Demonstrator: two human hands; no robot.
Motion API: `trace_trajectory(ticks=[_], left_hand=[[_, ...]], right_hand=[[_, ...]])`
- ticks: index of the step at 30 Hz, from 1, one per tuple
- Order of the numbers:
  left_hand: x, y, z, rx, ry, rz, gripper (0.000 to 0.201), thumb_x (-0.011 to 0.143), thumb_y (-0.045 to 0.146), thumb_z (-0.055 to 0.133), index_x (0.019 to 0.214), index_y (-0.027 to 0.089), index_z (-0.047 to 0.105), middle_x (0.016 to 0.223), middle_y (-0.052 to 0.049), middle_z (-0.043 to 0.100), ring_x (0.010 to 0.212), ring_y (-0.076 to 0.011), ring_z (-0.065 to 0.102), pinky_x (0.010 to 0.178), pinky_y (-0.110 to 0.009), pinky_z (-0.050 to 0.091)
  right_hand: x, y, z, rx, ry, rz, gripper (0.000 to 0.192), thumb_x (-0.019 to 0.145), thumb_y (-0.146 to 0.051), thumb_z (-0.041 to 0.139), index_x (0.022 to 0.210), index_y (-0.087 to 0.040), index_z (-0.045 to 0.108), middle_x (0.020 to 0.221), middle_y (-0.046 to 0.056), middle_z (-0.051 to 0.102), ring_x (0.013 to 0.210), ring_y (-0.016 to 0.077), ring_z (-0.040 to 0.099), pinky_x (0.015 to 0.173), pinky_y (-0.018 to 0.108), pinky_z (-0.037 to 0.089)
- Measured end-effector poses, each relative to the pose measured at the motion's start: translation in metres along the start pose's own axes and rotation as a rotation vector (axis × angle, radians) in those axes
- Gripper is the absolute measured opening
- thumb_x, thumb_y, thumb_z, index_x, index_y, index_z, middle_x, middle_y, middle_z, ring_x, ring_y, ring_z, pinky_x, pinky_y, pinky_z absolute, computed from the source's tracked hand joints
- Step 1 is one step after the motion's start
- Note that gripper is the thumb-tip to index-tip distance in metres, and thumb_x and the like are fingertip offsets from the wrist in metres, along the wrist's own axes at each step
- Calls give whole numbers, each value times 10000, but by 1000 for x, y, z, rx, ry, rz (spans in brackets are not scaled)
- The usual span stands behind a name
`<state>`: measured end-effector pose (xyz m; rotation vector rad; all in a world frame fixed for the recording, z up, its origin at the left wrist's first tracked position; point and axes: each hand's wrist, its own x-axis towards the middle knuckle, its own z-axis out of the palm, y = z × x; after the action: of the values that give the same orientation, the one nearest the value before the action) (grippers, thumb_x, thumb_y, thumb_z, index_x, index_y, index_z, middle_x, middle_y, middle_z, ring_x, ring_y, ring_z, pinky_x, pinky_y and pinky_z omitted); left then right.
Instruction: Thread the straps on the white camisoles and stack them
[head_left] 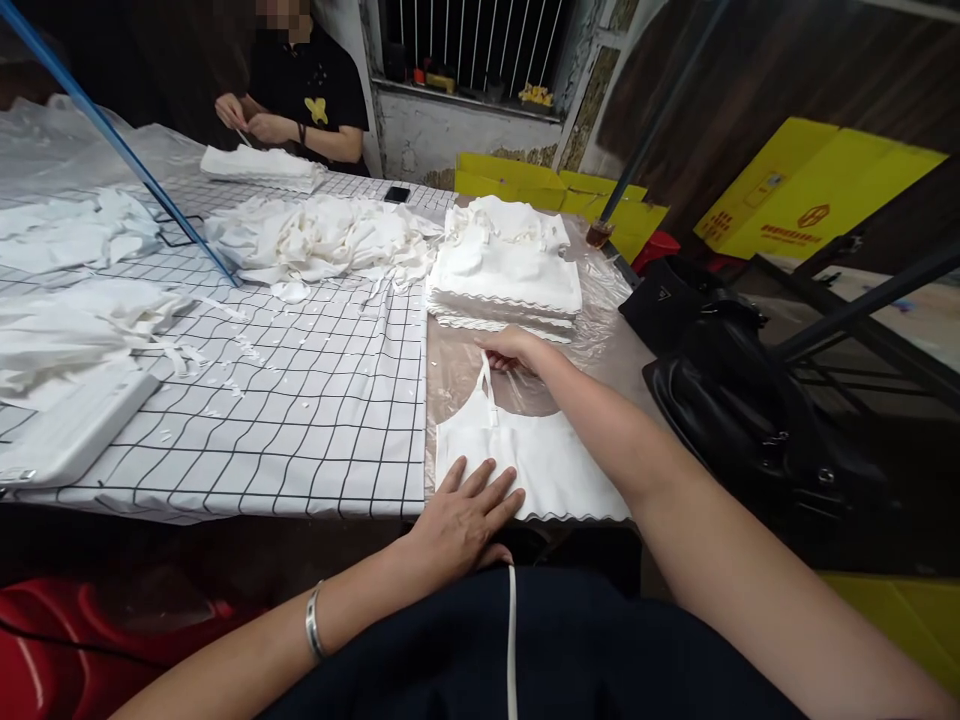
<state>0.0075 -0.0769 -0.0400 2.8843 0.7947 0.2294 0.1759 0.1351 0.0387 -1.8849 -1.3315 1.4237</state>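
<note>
A white camisole top (547, 460) with a wavy hem lies flat at the table's front edge. My left hand (469, 510) rests on its lower left part, palm down with fingers spread. Farther up, my right hand (514, 350) pinches the end of the camisole's thin shoulder strap (485, 378), which is pulled upright away from the body of the top. Just beyond my right hand stands a stack of folded white garments (506, 270) with scalloped edges. My right forearm covers the camisole's right side.
Loose white garments (322, 240) lie heaped on the checked tablecloth (360, 400), beside a blue pole (150, 180). A white flat case (79, 430) sits front left. Across the table a person (307, 110) handles white cloth. A black bag (750, 400) and yellow boxes (810, 190) are at right.
</note>
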Motion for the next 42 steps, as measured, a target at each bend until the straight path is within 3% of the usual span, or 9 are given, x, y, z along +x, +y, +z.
trace_trajectory(ticks=[4, 8, 13, 17, 22, 27, 32, 38, 42], left_hand=[[-3, -3, 6, 24, 32, 21, 692, 906, 637, 478, 1472, 247, 397, 1513, -98, 409, 1407, -345, 330, 1133, -539, 228], [-13, -13, 5, 76, 60, 83, 718, 904, 668, 438, 1480, 243, 379, 1529, -85, 386, 1410, -336, 326, 1137, -525, 219], [-5, -16, -13, 39, 80, 95, 579, 905, 621, 497, 1316, 219, 564, 1415, -100, 533, 1305, -331, 464, 1097, -520, 292], [39, 4, -26, -66, 124, 150, 491, 966, 543, 431, 1241, 179, 614, 1354, -113, 585, 1278, -301, 496, 1100, -487, 316], [84, 23, -9, -63, -17, 274, 687, 930, 648, 398, 1458, 208, 416, 1526, -99, 389, 1417, -333, 313, 1138, -538, 244], [79, 19, 16, -49, -58, 308, 774, 920, 707, 290, 1516, 214, 309, 1575, -87, 287, 1456, -332, 214, 1166, -557, 131], [73, 17, 19, -48, -35, 335, 793, 913, 724, 261, 1523, 218, 297, 1572, -91, 296, 1459, -327, 205, 1171, -547, 92], [75, 18, 18, -59, -97, 316, 821, 901, 741, 250, 1533, 218, 265, 1591, -89, 244, 1471, -333, 158, 1168, -565, 74], [73, 17, 19, -67, -101, 310, 828, 899, 744, 256, 1540, 221, 239, 1597, -84, 223, 1478, -329, 130, 1168, -574, 65]], right_hand=[[-33, 10, -30, -404, 380, -341, 421, 843, -386, 727, 536, -178, 529, 506, 14, 494, 549, 170, 493, 540, 270, 327], [-90, 86, -54, -365, 545, -644, 285, 888, -414, 561, 751, -187, 664, 712, 21, 636, 693, 195, 576, 633, 269, 393], [-112, 168, -59, -188, 668, -502, 220, 780, -389, 596, 757, -182, 668, 755, 37, 670, 707, 210, 598, 671, 292, 440], [-70, 127, -63, -236, 669, -478, 85, 787, -230, 621, 746, -169, 663, 757, 16, 650, 710, 176, 575, 670, 255, 429], [-33, 63, -80, -403, 553, -327, 169, 796, -198, 728, 681, -173, 606, 721, -4, 605, 695, 150, 534, 640, 229, 381], [-38, 91, -102, -335, 448, -127, 310, 852, -194, 671, 580, -168, 524, 494, -38, 470, 484, 122, 432, 502, 231, 323], [-46, 116, -88, -243, 328, -97, 185, 719, -90, 760, 647, -154, 603, 548, -50, 543, 499, 95, 466, 492, 191, 327], [-45, 107, -73, -66, 324, -108, 232, 713, -34, 701, 604, -157, 536, 490, -64, 474, 442, 78, 401, 433, 186, 257], [-42, 85, -86, 191, 295, -108, 184, 819, -35, 618, 732, -163, 519, 618, -20, 599, 503, 90, 513, 456, 156, 362]])
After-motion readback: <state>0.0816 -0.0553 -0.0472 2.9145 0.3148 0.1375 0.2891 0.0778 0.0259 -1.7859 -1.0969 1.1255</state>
